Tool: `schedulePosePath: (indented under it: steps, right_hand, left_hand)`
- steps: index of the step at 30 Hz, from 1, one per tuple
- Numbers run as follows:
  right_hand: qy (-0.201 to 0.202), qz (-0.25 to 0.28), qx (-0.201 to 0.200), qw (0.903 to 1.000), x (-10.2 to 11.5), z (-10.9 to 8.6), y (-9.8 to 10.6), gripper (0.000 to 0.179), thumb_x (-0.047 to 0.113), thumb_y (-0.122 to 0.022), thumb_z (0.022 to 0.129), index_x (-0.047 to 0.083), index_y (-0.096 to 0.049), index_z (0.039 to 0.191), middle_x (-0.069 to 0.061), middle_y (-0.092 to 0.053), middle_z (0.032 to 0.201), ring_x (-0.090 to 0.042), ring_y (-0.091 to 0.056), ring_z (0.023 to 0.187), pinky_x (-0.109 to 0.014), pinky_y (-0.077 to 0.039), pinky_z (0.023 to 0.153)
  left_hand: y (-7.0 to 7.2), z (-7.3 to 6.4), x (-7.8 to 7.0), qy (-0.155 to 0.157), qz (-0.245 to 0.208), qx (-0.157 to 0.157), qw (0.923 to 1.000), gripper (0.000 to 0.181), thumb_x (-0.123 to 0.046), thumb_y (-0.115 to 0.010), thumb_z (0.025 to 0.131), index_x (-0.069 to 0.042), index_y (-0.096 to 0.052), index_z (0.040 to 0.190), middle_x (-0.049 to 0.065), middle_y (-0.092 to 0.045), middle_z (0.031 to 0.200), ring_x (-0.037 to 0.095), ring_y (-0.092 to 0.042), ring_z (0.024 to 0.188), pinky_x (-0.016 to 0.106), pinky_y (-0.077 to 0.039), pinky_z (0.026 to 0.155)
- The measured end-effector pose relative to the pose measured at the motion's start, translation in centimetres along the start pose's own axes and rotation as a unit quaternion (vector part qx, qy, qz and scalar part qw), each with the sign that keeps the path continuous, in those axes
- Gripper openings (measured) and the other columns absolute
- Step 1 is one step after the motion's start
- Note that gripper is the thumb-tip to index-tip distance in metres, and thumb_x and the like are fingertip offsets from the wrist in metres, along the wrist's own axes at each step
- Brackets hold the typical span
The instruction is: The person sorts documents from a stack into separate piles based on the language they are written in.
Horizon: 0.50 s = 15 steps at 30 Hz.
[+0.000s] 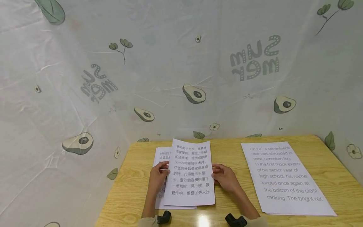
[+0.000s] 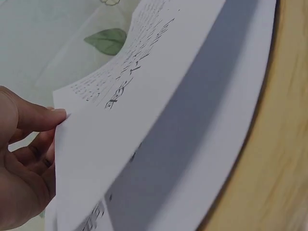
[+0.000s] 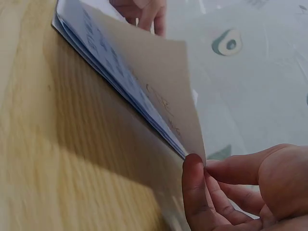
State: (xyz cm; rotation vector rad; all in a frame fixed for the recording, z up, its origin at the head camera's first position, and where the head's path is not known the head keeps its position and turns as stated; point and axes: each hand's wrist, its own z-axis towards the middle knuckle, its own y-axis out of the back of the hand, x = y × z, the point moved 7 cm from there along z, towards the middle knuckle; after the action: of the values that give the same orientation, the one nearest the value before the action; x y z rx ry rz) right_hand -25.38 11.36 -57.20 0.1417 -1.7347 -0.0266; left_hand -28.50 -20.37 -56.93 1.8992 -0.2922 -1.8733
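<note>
Both hands hold a white sheet of paper with printed Chinese text, raised and tilted above the table. At its left edge, my left hand pinches the paper between thumb and fingers. My right hand pinches the opposite edge, as the right wrist view shows with the thumb and fingertips meeting on the paper. Beneath lies a stack of paper with the same kind of text, mostly hidden by the held sheet. The left wrist view shows the lifted sheet curving, with a shadowed gap under it.
To the right on the wooden table, white paper with large English text lies flat. A pale curtain printed with avocados and leaves hangs behind the table and along its left side. Black wrist devices sit near both sleeves.
</note>
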Motion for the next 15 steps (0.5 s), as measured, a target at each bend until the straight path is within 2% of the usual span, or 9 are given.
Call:
schedulePosePath:
  steps: [8, 15]
  right_hand:
    - [0.003, 0.012, 0.000, 0.9999, -0.2, 0.5, -2.9, 0.045, -0.008, -0.066, 0.097, -0.010, -0.060, 0.142, -0.024, -0.071, 0.118, -0.024, -0.075, 0.093, -0.033, -0.066, 0.071]
    - [0.019, 0.004, 0.003, 0.9998, 0.1, 0.7, -4.8, 0.044, -0.010, -0.068, 0.095, -0.011, -0.062, 0.139, -0.024, -0.072, 0.114, -0.026, -0.076, 0.091, -0.035, -0.066, 0.069]
  left_hand:
    - [2.8, 0.0, 1.5, 0.013, 0.009, -0.012, 0.9998, 0.035, 0.004, -0.070, 0.094, -0.003, -0.076, 0.128, 0.015, -0.074, 0.110, 0.019, -0.068, 0.091, 0.019, -0.056, 0.073]
    - [4.3, -0.1, 2.4, 0.035, -0.003, -0.020, 0.9992, 0.036, 0.006, -0.068, 0.095, -0.001, -0.075, 0.129, 0.018, -0.073, 0.113, 0.020, -0.067, 0.091, 0.020, -0.056, 0.073]
